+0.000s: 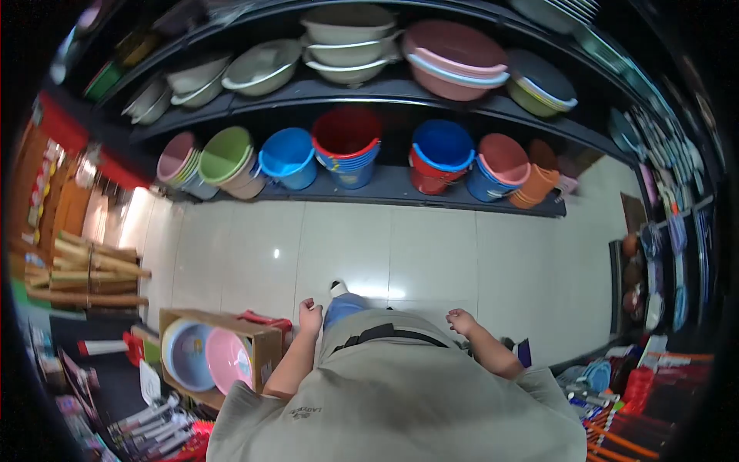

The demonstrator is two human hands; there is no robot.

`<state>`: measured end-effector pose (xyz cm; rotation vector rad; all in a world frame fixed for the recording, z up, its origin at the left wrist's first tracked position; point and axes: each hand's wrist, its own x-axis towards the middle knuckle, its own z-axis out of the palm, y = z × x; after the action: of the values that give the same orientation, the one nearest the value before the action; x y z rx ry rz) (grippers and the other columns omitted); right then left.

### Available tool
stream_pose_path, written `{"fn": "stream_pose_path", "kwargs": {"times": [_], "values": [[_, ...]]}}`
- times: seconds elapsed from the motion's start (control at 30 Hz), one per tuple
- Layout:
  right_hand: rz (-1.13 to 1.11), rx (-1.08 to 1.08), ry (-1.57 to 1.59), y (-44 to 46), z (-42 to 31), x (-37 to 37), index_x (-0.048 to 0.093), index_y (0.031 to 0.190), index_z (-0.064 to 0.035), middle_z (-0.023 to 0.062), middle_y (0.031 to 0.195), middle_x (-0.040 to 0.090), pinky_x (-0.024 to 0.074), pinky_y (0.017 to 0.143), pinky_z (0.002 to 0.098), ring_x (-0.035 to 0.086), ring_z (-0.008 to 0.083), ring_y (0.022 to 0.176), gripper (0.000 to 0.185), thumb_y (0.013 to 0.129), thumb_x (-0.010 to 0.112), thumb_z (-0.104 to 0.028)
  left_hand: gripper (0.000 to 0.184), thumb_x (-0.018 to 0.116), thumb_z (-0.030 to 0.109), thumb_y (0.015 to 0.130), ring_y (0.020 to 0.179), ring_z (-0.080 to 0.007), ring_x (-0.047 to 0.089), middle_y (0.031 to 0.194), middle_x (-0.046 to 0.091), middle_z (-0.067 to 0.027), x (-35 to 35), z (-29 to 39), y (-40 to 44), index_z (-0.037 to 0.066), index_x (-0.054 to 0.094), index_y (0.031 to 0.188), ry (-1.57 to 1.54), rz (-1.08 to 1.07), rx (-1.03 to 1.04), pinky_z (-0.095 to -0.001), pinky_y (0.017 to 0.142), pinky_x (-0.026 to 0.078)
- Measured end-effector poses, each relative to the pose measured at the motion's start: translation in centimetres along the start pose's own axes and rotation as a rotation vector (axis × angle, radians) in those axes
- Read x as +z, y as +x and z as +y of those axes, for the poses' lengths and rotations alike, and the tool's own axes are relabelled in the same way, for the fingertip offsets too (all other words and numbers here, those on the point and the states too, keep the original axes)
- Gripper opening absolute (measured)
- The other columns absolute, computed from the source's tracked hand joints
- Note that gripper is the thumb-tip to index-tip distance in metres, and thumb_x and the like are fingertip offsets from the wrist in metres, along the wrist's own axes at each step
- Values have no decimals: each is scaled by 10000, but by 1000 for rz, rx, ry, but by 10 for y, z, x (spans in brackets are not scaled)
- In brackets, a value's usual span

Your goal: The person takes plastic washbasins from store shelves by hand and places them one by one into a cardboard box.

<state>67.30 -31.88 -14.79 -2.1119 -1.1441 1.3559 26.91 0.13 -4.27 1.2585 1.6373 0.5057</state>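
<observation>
My left hand [310, 316] hangs beside my waist with its fingers curled in, and nothing shows in it. Nearest to it is a cardboard box [267, 356] holding a pale blue basin [187, 354] and a pink basin [229, 360]. On the other side, my right hand [460, 322] is held away from my body over the tiled floor [431, 254]. Its fingers are also curled, with no object visible. Neither hand touches any goods. One shoe [338, 288] shows below my blue trouser leg.
Ahead, a dark shelf [369, 191] carries stacked buckets such as a red one [348, 127] and a blue one [444, 142]. Basins [454, 54] line the shelf above. Wooden handles [96, 266] stick out at the left. Packaged goods [670, 154] hang along the right.
</observation>
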Motion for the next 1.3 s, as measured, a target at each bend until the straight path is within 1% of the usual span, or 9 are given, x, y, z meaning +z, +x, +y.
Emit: {"fn": "stream_pose_path", "kwargs": {"times": [0.13, 0.2, 0.27, 0.4, 0.47, 0.6, 0.67, 0.87, 1.3], "values": [[197, 269, 427, -21, 26, 31, 547, 1150, -41, 82, 938, 641, 472, 577, 312, 618, 193, 757, 363, 857, 589, -251, 428, 631, 115, 768, 1060, -256, 544, 1134, 569, -155, 37, 28, 39, -21, 510, 1155, 73, -185, 59, -341, 924, 429], [71, 227, 312, -32, 36, 43, 609, 1034, -42, 98, 894, 648, 484, 647, 309, 612, 186, 778, 274, 847, 608, -243, 420, 634, 122, 772, 1050, -250, 546, 1120, 572, -146, 60, 44, 54, -14, 514, 1151, 131, -246, 84, -335, 914, 433], [339, 65, 317, -55, 28, 54, 640, 936, -29, 105, 839, 652, 486, 696, 306, 612, 179, 784, 256, 843, 606, -265, 414, 634, 122, 773, 1035, -244, 549, 1109, 574, -140, 85, 63, 63, -15, 516, 1145, 164, -304, 103, -334, 899, 439], [314, 460, 548, -84, -15, 21, 632, 950, -16, 132, 885, 659, 480, 773, 324, 618, 227, 808, 321, 851, 567, -315, 406, 635, 122, 771, 979, -228, 560, 1064, 579, -124, 143, 106, 71, -11, 520, 1137, 198, -449, 123, -334, 848, 462], [190, 158, -81, -69, 29, 27, 647, 957, -25, 146, 886, 656, 471, 788, 319, 611, 236, 810, 314, 843, 574, -309, 412, 640, 127, 767, 960, -227, 563, 1046, 581, -119, 170, 132, 67, -9, 521, 1136, 267, -503, 138, -333, 832, 467], [364, 187, -161, -64, 43, 7, 643, 975, -24, 115, 831, 651, 465, 764, 318, 592, 205, 781, 310, 849, 561, -295, 418, 658, 157, 751, 933, -231, 578, 1005, 602, -126, 229, 173, 91, 3, 538, 1120, 470, -625, 150, -331, 815, 473], [468, 667, 888, -83, -25, -53, 624, 1031, -34, 76, 858, 644, 467, 739, 309, 582, 182, 767, 296, 854, 557, -262, 376, 671, 185, 738, 921, -234, 591, 971, 626, -138, 260, 183, 117, 11, 576, 1058, 538, -657, 168, -335, 816, 474], [650, 651, 1057, -42, 1, -103, 553, 1156, 5, 97, 1020, 626, 484, 737, 298, 605, 211, 824, 432, 816, 625, -252, 389, 679, 228, 734, 924, -265, 599, 1030, 646, -163, 333, 252, 159, 0, 637, 1047, 726, -831, 56, -349, 816, 472], [855, 786, 640, 33, 52, -178, 526, 1194, 41, 200, 1036, 639, 479, 824, 339, 623, 263, 922, 525, 829, 618, -325, 416, 647, 175, 813, 957, -189, 563, 1021, 591, -87, 431, 394, 135, -15, 510, 1156, 396, -948, 245, -303, 850, 446]]}}
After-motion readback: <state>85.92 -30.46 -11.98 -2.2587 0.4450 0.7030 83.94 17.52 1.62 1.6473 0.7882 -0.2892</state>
